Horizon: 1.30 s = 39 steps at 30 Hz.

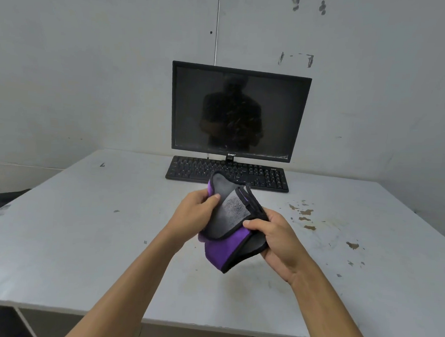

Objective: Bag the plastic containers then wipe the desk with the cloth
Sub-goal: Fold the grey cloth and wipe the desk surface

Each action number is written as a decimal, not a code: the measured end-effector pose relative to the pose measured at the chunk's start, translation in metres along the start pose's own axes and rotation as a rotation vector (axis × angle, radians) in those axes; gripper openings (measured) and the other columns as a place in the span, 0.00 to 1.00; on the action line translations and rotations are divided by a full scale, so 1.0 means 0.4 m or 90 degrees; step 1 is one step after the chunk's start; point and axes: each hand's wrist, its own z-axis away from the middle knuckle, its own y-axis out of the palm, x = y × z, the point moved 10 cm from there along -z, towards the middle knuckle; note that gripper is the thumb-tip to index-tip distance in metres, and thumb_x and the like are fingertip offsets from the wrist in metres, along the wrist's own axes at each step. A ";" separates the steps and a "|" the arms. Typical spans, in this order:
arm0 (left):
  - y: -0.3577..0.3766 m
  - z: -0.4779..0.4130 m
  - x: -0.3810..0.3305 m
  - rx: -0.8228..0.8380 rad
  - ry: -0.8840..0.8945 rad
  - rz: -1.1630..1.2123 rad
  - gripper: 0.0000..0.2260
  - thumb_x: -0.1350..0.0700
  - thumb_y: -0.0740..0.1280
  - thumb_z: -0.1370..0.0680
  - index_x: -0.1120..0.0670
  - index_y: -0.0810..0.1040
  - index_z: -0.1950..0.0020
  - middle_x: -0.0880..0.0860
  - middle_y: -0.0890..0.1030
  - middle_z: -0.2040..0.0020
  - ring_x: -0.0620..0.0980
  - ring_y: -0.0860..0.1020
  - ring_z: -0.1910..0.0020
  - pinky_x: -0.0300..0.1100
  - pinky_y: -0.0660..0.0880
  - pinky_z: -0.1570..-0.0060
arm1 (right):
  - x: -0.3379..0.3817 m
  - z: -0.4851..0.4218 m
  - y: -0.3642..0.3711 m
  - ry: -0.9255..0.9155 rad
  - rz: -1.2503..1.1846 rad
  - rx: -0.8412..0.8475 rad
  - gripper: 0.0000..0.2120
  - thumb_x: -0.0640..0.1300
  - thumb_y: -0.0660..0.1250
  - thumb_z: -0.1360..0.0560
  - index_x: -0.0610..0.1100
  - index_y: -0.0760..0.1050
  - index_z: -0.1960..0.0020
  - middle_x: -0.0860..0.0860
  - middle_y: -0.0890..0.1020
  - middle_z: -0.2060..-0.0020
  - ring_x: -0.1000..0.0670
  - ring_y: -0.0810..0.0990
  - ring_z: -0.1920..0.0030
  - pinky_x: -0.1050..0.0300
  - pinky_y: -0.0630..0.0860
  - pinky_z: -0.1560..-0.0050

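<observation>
A folded cloth [230, 212], grey on one face, purple on the other, with black edging, is held in the air above the middle of the white desk [83, 238]. My left hand [193, 213] grips its upper left part with the thumb pressed on the grey face. My right hand [277, 238] holds its right edge and lower fold. No plastic containers and no bag can be seen.
A black keyboard [262, 177] lies at the back of the desk, in front of a dark monitor [240, 110] against the wall. Brown stains [305, 215] mark the desk to the right of my hands. A dark object [0, 198] sits off the desk's left edge.
</observation>
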 end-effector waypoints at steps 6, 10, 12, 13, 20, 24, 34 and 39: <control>-0.106 -0.012 -0.024 -0.094 -0.016 0.094 0.11 0.60 0.58 0.21 0.58 0.79 0.56 0.52 0.81 0.64 0.50 0.77 0.62 0.47 0.74 0.59 | 0.053 0.005 0.002 -0.055 0.112 0.004 0.10 0.42 0.66 0.20 0.40 0.83 0.43 0.41 0.86 0.47 0.41 0.84 0.44 0.47 0.78 0.40; -0.141 -0.011 -0.092 -0.064 0.010 0.197 0.13 0.60 0.57 0.19 0.54 0.81 0.54 0.46 0.84 0.66 0.45 0.80 0.65 0.40 0.77 0.63 | 0.087 0.001 0.013 -0.088 0.231 -0.021 0.08 0.45 0.68 0.20 0.44 0.84 0.51 0.49 0.87 0.58 0.52 0.83 0.58 0.59 0.76 0.55; -0.176 -0.010 -0.132 -0.067 0.036 0.206 0.14 0.60 0.57 0.19 0.53 0.82 0.52 0.46 0.84 0.65 0.45 0.81 0.65 0.37 0.77 0.65 | 0.125 0.005 0.025 -0.112 0.236 -0.016 0.09 0.44 0.67 0.20 0.45 0.83 0.56 0.49 0.84 0.62 0.53 0.80 0.62 0.61 0.74 0.58; -0.201 -0.011 -0.150 -0.079 0.052 0.210 0.14 0.60 0.57 0.19 0.54 0.83 0.51 0.48 0.85 0.62 0.47 0.83 0.61 0.38 0.77 0.62 | 0.150 0.008 0.024 -0.128 0.226 -0.020 0.10 0.43 0.66 0.20 0.45 0.83 0.57 0.48 0.83 0.62 0.52 0.79 0.62 0.59 0.74 0.58; -0.327 -0.009 -0.230 -0.152 0.127 0.021 0.13 0.55 0.60 0.17 0.48 0.83 0.54 0.45 0.84 0.58 0.44 0.81 0.57 0.41 0.76 0.54 | 0.318 0.025 0.024 -0.282 0.434 -0.096 0.09 0.48 0.64 0.18 0.49 0.82 0.52 0.53 0.85 0.58 0.50 0.83 0.55 0.56 0.79 0.53; -0.370 -0.004 -0.217 -0.244 0.131 -0.024 0.11 0.53 0.57 0.17 0.46 0.78 0.52 0.48 0.79 0.59 0.48 0.76 0.59 0.43 0.73 0.58 | 0.270 0.014 0.055 -0.126 0.548 0.090 0.09 0.50 0.76 0.27 0.48 0.85 0.50 0.52 0.88 0.56 0.52 0.87 0.54 0.56 0.83 0.51; -0.427 0.011 -0.067 -0.225 -0.133 -0.102 0.30 0.37 0.53 0.20 0.62 0.78 0.42 0.60 0.80 0.47 0.61 0.78 0.44 0.51 0.75 0.42 | 0.029 -0.014 -0.030 0.040 -0.228 -0.007 0.20 0.57 0.66 0.22 0.43 0.79 0.39 0.44 0.83 0.43 0.41 0.81 0.41 0.40 0.76 0.36; -0.377 0.030 0.037 -0.148 -0.241 0.198 0.17 0.45 0.61 0.18 0.58 0.77 0.42 0.58 0.82 0.51 0.56 0.81 0.56 0.48 0.79 0.55 | -0.101 0.010 0.076 0.131 0.063 0.094 0.13 0.40 0.67 0.20 0.39 0.77 0.37 0.39 0.82 0.42 0.40 0.82 0.44 0.41 0.75 0.35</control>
